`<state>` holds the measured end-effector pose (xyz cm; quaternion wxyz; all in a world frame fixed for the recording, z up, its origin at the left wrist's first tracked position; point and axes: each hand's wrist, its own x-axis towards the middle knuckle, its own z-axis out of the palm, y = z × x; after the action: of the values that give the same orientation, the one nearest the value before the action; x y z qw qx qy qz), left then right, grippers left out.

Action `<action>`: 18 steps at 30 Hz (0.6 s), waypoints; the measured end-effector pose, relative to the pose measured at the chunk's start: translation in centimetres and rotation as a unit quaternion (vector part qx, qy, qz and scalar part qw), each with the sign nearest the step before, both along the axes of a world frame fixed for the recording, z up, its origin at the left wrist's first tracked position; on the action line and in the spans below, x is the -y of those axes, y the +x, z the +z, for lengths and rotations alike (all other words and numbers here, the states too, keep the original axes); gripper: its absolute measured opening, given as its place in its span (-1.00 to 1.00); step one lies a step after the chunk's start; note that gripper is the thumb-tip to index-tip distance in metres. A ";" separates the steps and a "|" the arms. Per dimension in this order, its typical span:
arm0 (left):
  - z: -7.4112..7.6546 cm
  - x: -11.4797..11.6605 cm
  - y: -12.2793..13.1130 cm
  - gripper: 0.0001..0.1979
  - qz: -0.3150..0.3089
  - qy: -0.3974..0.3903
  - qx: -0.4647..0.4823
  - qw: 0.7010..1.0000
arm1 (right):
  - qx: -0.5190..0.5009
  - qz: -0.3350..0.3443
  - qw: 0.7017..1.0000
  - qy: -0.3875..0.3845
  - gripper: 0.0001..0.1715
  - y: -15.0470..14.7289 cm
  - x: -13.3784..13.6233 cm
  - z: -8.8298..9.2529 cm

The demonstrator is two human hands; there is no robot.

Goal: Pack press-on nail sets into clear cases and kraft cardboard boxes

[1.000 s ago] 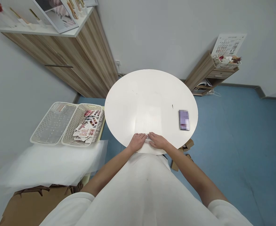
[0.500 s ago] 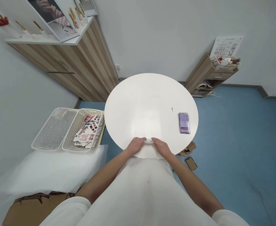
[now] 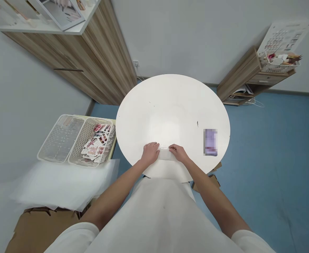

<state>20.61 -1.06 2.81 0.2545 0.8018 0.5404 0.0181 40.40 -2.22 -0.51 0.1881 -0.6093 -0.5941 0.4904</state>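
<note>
On the white surface [image 3: 170, 98], near six o'clock: my left hand [image 3: 151, 153] and right hand [image 3: 179, 153].
A purple item [image 3: 210, 142] lies toward four o'clock. Between my hands is a clear plastic piece [image 3: 166, 154]; my right fingertips pinch its right end, my left fingers bend at its left, whether gripping I cannot tell.

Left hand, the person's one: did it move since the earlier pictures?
Yes, forward: the left hand is now farther in from the near edge of the round white table.
</note>
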 end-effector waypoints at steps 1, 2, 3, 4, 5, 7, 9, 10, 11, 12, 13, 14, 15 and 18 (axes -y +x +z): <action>0.3 0.4 0.2 -0.60 -0.002 0.037 -0.016 0.999 | -0.001 0.000 1.000 -0.007 -0.76 0.0 -0.2 -0.2; 0.5 0.8 0.5 -0.55 -0.016 0.062 -0.023 0.998 | -0.002 0.001 1.000 -0.012 -0.76 -0.1 -0.4 -0.4; 0.7 1.2 0.7 -0.48 -0.039 0.072 -0.024 0.996 | -0.003 0.002 1.000 -0.016 -0.76 -0.1 -0.5 -0.6; 0.7 1.6 0.9 -0.41 -0.063 0.070 -0.022 0.995 | -0.003 0.004 1.000 -0.020 -0.77 -0.1 -0.5 -0.7; 0.6 2.0 1.1 -0.34 -0.082 0.060 -0.020 0.995 | -0.002 0.007 1.000 -0.025 -0.76 -0.2 -0.6 -0.9; -0.1 2.4 1.3 -0.24 -0.098 0.035 -0.018 0.994 | 0.001 0.017 0.999 -0.028 -0.76 -0.3 -0.8 -1.1; -1.0 2.5 1.3 -0.23 -0.094 0.012 -0.020 0.995 | 0.016 0.029 0.999 -0.020 -0.75 -0.5 -1.0 -1.3; -1.4 2.4 1.2 -0.24 -0.088 0.001 -0.022 0.996 | 0.029 0.035 0.999 -0.012 -0.75 -0.6 -1.0 -1.4; -1.8 2.3 1.2 -0.26 -0.083 -0.009 -0.024 0.996 | 0.045 0.042 0.998 -0.005 -0.75 -0.7 -1.1 -1.5; -2.1 2.3 1.1 -0.29 -0.078 -0.017 -0.026 0.996 | 0.063 0.049 0.997 0.001 -0.74 -0.8 -1.1 -1.6; -2.3 2.2 1.0 -0.30 -0.074 -0.022 -0.028 0.997 | 0.082 0.052 0.995 0.009 -0.73 -0.9 -1.0 -1.7; -2.4 2.2 1.0 -0.31 -0.071 -0.026 -0.027 0.997 | 0.102 0.048 0.993 0.019 -0.72 -1.0 -0.9 -1.7; -2.4 2.1 0.9 -0.32 -0.069 -0.027 -0.025 0.997 | 0.122 0.038 0.991 0.037 -0.70 -1.0 -0.7 -1.7; -2.3 2.2 0.7 -0.33 -0.072 -0.023 -0.008 0.997 | 0.175 0.014 0.976 0.130 -0.64 -1.1 0.2 -1.1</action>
<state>21.27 -3.25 0.48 0.2694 0.8326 0.4835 -0.0197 39.27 -2.42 -1.59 0.1525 -0.6475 -0.6849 0.2973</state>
